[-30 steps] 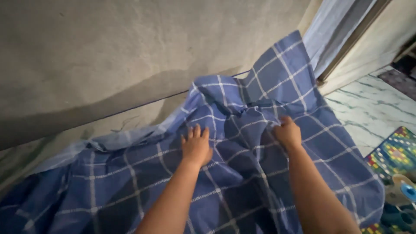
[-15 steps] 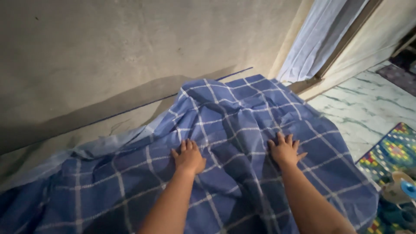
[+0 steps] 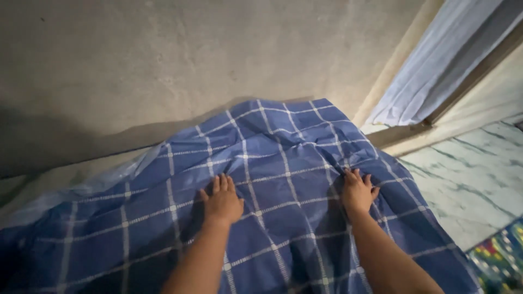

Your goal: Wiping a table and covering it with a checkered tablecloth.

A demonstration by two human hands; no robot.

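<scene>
Two bare forearms in frame, no sleeves visible up to the bottom edge. Left hand (image 3: 222, 200) and right hand (image 3: 358, 190): no gloves, no rings, no watch or bands at the wrists. Nails short, unpainted as far as visible. No marks or tattoos.

Both bare forearms reach forward side by side, well apart. The left hand (image 3: 222, 202) lies palm down, fingers together and stretched flat. The right hand (image 3: 358, 191) is palm down too, fingers slightly spread and bent at the tips, neither grip closed on anything.
</scene>
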